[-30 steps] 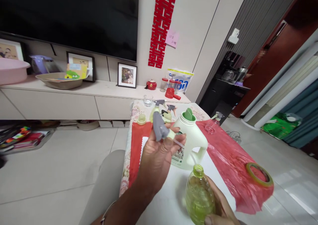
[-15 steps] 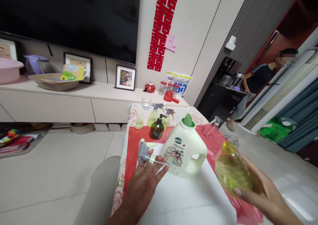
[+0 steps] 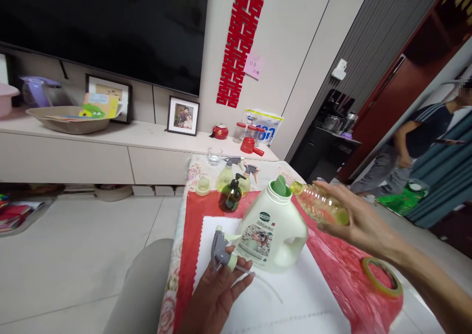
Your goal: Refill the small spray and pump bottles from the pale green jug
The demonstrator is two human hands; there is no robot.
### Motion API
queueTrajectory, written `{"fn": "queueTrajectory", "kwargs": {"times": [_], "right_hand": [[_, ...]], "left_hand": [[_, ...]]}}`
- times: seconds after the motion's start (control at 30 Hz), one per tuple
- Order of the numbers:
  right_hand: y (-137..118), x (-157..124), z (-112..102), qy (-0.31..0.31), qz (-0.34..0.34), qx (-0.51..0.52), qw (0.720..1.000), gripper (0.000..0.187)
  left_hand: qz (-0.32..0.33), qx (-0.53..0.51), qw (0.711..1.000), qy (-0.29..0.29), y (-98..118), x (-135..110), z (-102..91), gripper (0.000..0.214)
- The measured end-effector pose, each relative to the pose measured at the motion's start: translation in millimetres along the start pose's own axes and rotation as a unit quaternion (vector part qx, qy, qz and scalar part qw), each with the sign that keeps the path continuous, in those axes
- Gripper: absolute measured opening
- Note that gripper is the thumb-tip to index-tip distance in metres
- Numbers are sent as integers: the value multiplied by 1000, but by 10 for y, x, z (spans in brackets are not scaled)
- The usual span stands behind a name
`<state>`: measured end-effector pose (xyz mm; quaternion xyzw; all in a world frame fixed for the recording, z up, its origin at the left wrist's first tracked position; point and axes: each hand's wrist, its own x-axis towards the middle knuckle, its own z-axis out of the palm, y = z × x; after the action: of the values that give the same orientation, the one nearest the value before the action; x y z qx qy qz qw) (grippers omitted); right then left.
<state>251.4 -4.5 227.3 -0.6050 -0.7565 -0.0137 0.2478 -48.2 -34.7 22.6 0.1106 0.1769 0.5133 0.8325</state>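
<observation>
My left hand [image 3: 221, 289] is closed around a grey and pale-green spray nozzle [image 3: 222, 249], its thin dip tube sticking out to the right. In my right hand [image 3: 356, 216] lies a yellow see-through bottle [image 3: 319, 203], tipped nearly flat with its mouth toward the big jug. That pale-green detergent jug [image 3: 275, 230] stands uncapped on a white sheet [image 3: 291, 299], a green spout showing in its neck. The bottle's mouth is right beside the spout; whether they touch, I cannot tell. Behind the jug stands a dark green pump bottle [image 3: 230, 196].
Yellowish spray bottles [image 3: 224, 176] and a pale-green cap [image 3: 202, 186] stand on the table's far left. A roll of tape [image 3: 381, 276] rests on the red plastic cover [image 3: 332, 260] at right. A person [image 3: 416, 132] is in the background at right.
My right hand has brought the yellow bottle up and left, tipping it from upright to nearly flat at the jug's mouth. The tape roll has come into view. The person has moved right.
</observation>
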Motion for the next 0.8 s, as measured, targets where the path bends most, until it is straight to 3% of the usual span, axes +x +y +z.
{"fn": "queueTrajectory", "kwargs": {"times": [0.23,0.4,0.8], "right_hand": [[-136,51,-174,-68,-59,-137,987,73],[-211,139,-289,-103,-101,-176,974,70],[-323,280,-428,-105,-157,-265,946,71]], "left_hand": [[-14,-8,999,-29,-44,58,-106,35],[-17,-17,999,-44,-63,93,-153,33],[-21,-13,999,-31,-62,56,-112,33]]}}
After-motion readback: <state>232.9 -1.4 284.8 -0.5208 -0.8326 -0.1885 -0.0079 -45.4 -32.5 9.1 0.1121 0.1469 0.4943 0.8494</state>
